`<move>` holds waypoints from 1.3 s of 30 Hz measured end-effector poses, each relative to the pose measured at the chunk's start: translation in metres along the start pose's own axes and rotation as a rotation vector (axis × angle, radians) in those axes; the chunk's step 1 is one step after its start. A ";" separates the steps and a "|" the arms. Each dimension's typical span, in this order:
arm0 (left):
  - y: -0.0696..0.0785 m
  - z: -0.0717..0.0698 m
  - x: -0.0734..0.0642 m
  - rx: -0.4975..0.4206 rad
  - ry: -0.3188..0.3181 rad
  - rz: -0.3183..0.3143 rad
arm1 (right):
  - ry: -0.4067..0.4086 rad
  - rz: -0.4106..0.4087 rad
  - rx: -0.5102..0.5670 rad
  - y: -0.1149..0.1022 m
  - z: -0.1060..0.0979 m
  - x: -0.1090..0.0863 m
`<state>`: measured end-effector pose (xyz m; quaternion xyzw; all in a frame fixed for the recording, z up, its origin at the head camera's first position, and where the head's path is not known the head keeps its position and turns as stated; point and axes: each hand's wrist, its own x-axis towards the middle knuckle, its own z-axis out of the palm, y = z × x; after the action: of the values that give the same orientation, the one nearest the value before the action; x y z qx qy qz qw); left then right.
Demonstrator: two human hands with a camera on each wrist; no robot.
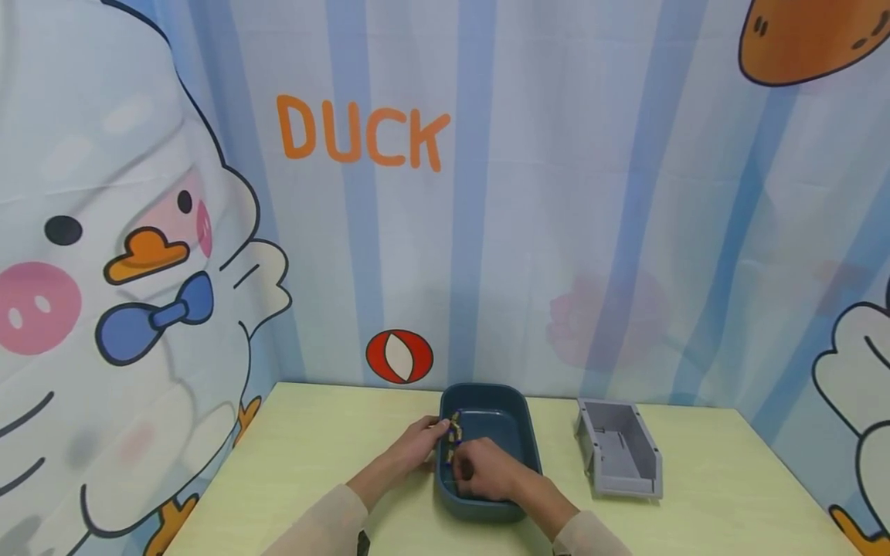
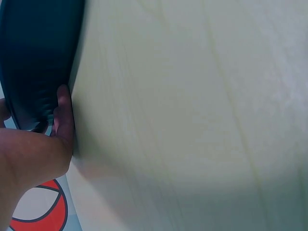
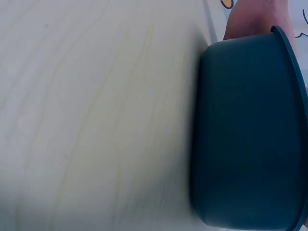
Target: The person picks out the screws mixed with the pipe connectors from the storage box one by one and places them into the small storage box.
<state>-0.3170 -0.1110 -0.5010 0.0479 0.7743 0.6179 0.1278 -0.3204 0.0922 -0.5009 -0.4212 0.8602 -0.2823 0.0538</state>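
A deep dark-blue basin [image 1: 524, 444] stands on the table. My left hand [image 1: 420, 442] grips its left side, thumb at the rim; in the left wrist view the fingers [image 2: 63, 113] lie along the outside wall. Against the inner left wall is a short row of small gold and dark purple pieces [image 1: 455, 429]. My right hand [image 1: 487, 469] reaches over the basin with curled fingers, fingertips down inside by the lower end of that row. I cannot tell whether they hold a piece. In the right wrist view the basin's wall hides the fingers.
To the right of the basin stands a grey open-front plastic bin [image 1: 619, 452]. Both are on a pale yellow wood-grain table [image 1: 334, 436]. Behind it hangs a blue striped curtain [image 1: 542, 193] printed with ducks and a red ball.
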 end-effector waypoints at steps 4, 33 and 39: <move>0.000 -0.001 0.001 0.006 0.003 0.001 | 0.014 0.017 -0.026 -0.006 -0.006 -0.002; 0.005 0.001 -0.003 -0.012 -0.020 0.006 | 0.117 0.053 -0.112 0.002 -0.053 -0.029; 0.005 0.002 -0.003 -0.011 -0.017 0.006 | 0.127 0.056 -0.123 0.003 -0.057 -0.034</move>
<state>-0.3139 -0.1088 -0.4957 0.0548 0.7698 0.6220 0.1325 -0.3193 0.1445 -0.4593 -0.3807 0.8890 -0.2537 -0.0189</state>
